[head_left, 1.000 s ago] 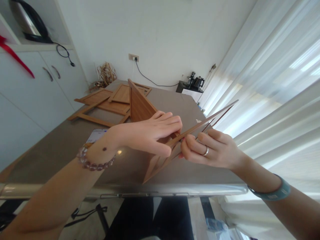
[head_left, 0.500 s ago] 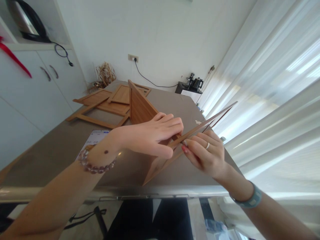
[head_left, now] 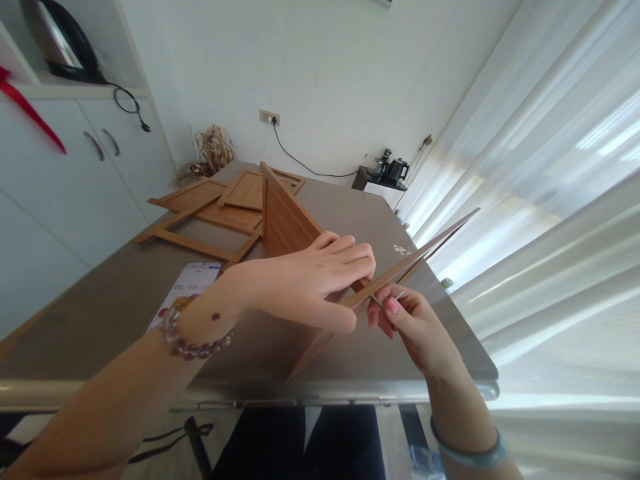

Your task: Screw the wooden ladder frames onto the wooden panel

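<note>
My left hand (head_left: 305,280) grips the near corner of a thin wooden panel (head_left: 425,247) where it meets an upright wooden panel (head_left: 285,223); thumb under, fingers over the joint. My right hand (head_left: 410,323) is just right of it, below the thin panel, fingers pinched on a small thin metal piece (head_left: 395,298), a screw or pin I cannot name surely. Both panels stand on the grey table (head_left: 125,307).
More wooden frame pieces (head_left: 210,207) lie flat at the table's far left. A phone (head_left: 185,283) lies face up by my left wrist. White cabinets stand to the left, curtains to the right, and a small stand with kettles (head_left: 387,170) sits by the far wall.
My right hand has turned and dropped below the thin panel, going from gripping its edge to pinching a small metal piece. My left hand has kept its hold.
</note>
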### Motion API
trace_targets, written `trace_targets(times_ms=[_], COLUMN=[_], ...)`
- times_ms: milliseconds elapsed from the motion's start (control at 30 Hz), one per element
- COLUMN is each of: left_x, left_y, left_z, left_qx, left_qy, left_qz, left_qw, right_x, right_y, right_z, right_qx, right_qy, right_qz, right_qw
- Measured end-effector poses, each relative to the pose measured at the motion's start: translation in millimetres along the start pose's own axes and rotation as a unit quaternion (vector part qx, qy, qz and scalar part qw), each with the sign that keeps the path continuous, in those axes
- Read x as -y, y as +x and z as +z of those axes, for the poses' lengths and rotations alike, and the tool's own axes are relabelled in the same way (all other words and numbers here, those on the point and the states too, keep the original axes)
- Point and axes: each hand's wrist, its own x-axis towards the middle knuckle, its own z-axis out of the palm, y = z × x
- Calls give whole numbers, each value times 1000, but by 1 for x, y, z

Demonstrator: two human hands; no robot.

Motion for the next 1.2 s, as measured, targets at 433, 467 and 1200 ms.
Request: trace_targets(times_ms=[433, 467, 1200], left_x=[3, 3, -2], left_y=[-2, -1, 1], left_z=[5, 5, 3], left_qx=[-31, -31, -32], left_qy=[-17, -17, -51], left_qz=[23, 24, 34], left_qw=[999, 999, 998], right_x=[3, 2, -9], right_y=[-30, -30, -35], right_z=[21, 27, -13], right_qx=[-173, -148, -124], right_qy=[-348, -266, -556], right_qz=[-211, -155, -447], right_qw=[897, 940, 690])
